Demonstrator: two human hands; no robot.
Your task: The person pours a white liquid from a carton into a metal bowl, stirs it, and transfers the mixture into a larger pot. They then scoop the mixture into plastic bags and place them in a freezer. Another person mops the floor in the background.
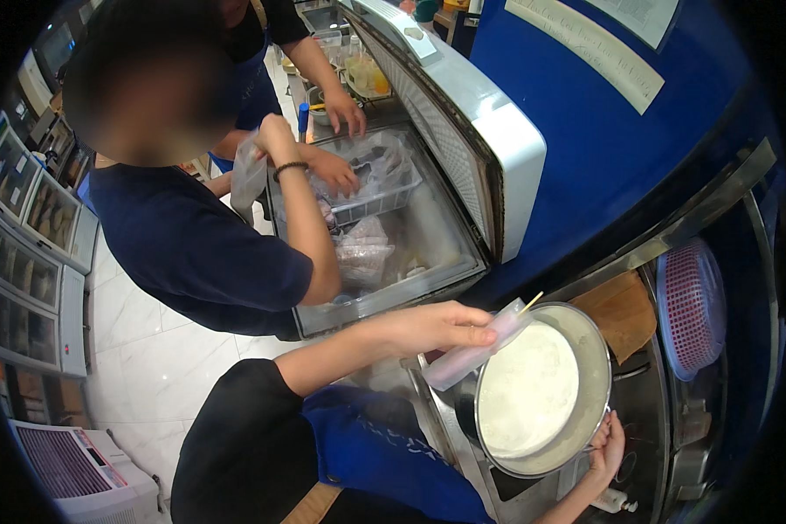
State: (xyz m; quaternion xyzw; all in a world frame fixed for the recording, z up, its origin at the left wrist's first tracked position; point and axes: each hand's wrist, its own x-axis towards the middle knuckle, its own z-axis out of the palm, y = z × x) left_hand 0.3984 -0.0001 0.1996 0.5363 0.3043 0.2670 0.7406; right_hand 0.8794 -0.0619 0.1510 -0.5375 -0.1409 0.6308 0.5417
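A large metal pot (601,367) of creamy white liquid (527,393) stands on the stove at the right of the head view, tilted in the wide lens. Over its left rim, my left hand (458,327) grips a narrow translucent plastic sleeve (455,367) with something pink inside and a thin stick (532,302) poking out of its upper end. At the lower right my right hand (608,445) has its fingers closed around the handle at the pot's rim; the handle is mostly hidden by them.
Beyond my left arm stands an open chest freezer (393,291) with bagged food (363,252) and a plastic basket (376,204). A co-worker in a dark shirt (196,242) leans over it, beside another person's arm (318,62). A red and blue colander (691,308) and brown cardboard (619,314) lie behind the pot.
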